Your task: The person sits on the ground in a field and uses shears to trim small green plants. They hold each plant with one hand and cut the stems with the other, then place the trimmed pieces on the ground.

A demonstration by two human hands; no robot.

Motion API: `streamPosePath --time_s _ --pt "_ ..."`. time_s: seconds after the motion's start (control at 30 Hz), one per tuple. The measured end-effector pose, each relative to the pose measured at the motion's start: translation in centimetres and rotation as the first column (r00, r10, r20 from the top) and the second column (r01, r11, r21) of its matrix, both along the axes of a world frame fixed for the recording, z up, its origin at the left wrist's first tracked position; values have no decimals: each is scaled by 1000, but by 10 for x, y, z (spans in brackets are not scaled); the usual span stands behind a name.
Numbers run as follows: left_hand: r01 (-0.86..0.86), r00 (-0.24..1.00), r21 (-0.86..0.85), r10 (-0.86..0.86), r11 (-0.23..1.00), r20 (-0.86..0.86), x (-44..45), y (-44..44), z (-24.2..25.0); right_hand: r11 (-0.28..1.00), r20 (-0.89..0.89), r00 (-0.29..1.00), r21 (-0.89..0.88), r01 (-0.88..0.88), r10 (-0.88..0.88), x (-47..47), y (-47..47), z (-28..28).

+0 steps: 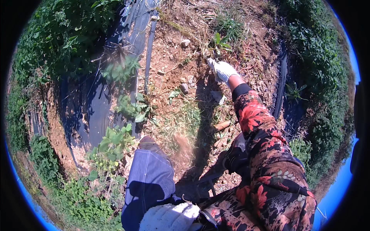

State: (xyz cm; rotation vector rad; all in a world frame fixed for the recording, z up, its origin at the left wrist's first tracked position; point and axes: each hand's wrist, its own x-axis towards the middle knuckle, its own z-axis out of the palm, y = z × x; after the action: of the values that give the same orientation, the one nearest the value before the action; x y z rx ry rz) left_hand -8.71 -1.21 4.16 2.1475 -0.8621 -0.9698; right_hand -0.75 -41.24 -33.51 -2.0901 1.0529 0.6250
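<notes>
My right hand (224,70), in a white knit work glove, reaches down to the stony soil, its fingertips at dry weed stems (204,49). Just beyond it stands a green broad-leaved weed (220,43). Whether the fingers grip anything cannot be told. My left hand (170,218), in a similar glove, is low in the picture over the denim trouser leg (149,173); its fingers look curled, but what they hold, if anything, is hidden. A wooden handle (222,125) lies on the ground near my right shoe (238,144), its other end hidden.
Black plastic mulch sheets (98,112) border the path, with dense leafy plants (60,37) on both sides. Loose stones (184,88) and cut or dry grass (185,121) lie between the rows. A leafy plant (115,141) grows beside my left shoe (149,143).
</notes>
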Motion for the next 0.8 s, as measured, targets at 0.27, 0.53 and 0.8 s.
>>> streamPosePath --time_s 0.27,0.53,0.8 --pt "-11 999 8 12 1000 -43 8 -2 -3 884 -224 928 -301 -358 299 25 -7 5" --pt "-27 998 -11 26 1000 -51 13 -7 -6 845 -235 915 -362 -394 327 43 -15 -22" --pt "-28 996 1 28 1000 -80 8 -6 -7 865 -57 923 -330 -378 381 26 -21 -36"
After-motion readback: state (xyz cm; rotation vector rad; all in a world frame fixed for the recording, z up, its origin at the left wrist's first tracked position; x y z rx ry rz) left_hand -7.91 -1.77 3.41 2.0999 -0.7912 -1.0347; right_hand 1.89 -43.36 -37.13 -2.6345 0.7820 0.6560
